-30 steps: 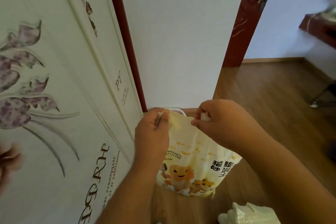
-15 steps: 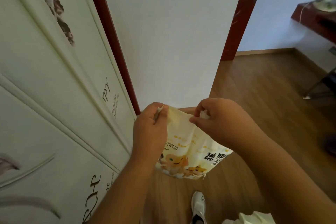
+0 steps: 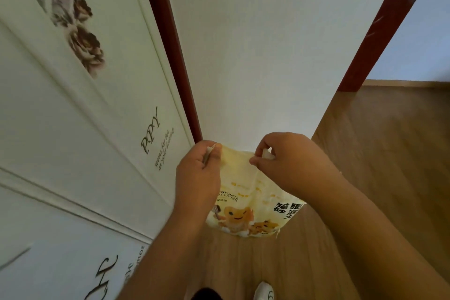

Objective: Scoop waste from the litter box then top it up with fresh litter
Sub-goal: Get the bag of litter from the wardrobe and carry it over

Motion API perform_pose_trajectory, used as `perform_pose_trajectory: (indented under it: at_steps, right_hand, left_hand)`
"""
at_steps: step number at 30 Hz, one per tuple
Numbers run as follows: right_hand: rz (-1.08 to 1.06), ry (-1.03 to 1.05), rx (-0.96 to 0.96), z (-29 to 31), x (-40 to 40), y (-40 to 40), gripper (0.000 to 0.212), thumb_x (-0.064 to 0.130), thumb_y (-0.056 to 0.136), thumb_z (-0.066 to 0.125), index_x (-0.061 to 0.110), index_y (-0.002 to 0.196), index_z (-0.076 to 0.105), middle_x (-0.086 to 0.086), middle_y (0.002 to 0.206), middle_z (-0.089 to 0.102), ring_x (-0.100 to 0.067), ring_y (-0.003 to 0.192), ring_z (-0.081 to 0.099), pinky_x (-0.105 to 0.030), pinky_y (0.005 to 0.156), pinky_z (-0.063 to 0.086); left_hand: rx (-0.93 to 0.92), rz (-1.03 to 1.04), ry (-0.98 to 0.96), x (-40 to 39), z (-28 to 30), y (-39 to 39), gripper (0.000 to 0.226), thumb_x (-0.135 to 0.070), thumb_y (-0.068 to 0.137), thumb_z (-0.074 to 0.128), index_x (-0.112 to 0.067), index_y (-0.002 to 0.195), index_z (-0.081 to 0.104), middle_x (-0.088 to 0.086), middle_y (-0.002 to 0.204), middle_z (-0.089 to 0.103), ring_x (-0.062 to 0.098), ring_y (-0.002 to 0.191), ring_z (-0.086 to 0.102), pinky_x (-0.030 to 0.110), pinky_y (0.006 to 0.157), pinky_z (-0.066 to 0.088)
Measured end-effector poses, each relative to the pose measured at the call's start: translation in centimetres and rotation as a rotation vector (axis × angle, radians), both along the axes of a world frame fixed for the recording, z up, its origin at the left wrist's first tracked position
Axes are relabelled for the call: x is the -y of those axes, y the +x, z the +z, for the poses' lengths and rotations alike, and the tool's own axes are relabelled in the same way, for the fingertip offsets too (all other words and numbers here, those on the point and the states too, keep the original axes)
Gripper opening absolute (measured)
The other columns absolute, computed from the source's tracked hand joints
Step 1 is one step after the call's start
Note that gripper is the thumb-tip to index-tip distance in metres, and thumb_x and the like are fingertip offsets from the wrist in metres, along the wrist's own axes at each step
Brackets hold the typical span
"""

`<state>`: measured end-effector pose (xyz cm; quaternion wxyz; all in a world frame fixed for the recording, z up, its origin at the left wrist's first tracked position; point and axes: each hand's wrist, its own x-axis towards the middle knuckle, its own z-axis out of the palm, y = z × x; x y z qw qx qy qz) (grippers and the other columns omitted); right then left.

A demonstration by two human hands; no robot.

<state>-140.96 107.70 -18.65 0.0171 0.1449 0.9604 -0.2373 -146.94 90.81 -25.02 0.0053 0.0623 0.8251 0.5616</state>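
Observation:
A pale yellow bag of bentonite cat litter, printed with cartoon cats, hangs in front of me above the wooden floor. My left hand pinches the bag's top left corner. My right hand pinches the top edge on the right side. The bag's top stretches between the two hands. Neither the litter box nor a scoop is in view.
A white wardrobe door with flower prints and lettering fills the left. A white wall with dark red frames stands ahead. Wooden floor opens to the right through a doorway. My white shoe shows at the bottom.
The view has tilted upward and drawn closer to the wall. The white plastic bag at the bottom edge has left the view. Both hands keep the same hold on the bag's top.

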Motion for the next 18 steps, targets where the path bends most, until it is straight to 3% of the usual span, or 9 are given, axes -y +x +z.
perform_pose_trajectory:
  at_steps: [10, 15, 18]
  right_hand:
    - [-0.018, -0.001, 0.08, -3.0, -2.9, -5.6, 0.015, 0.045, 0.093, 0.064, 0.032, 0.089, 0.067, 0.014, 0.083, 0.061, -0.004, 0.078, 0.056, -0.02, 0.059, 0.041]
    - [-0.095, -0.019, 0.143, -5.4, -3.3, -8.5, 0.016, 0.044, 0.091, 0.066, 0.029, 0.084, 0.066, 0.011, 0.08, 0.064, -0.004, 0.072, 0.058, -0.026, 0.058, 0.045]
    - [-0.146, -0.016, 0.182, -7.5, -3.3, -10.1, 0.023, 0.044, 0.091, 0.067, 0.031, 0.075, 0.059, 0.01, 0.073, 0.06, -0.006, 0.067, 0.058, -0.025, 0.054, 0.044]
  left_hand:
    - [0.063, -0.058, -0.075, -2.2, -3.5, -5.6, 0.02, -0.04, 0.103, 0.053, -0.033, 0.095, 0.07, -0.011, 0.079, 0.068, 0.0, 0.076, 0.063, 0.023, 0.064, 0.048]
    - [0.12, -0.16, -0.121, -2.5, -6.7, -9.5, 0.018, -0.04, 0.103, 0.054, -0.034, 0.1, 0.071, -0.01, 0.088, 0.071, 0.007, 0.085, 0.067, 0.036, 0.077, 0.059]
    - [0.153, -0.224, -0.152, -2.8, -8.8, -11.8, 0.016, -0.04, 0.103, 0.055, -0.035, 0.101, 0.07, -0.01, 0.088, 0.071, 0.007, 0.086, 0.067, 0.034, 0.078, 0.058]
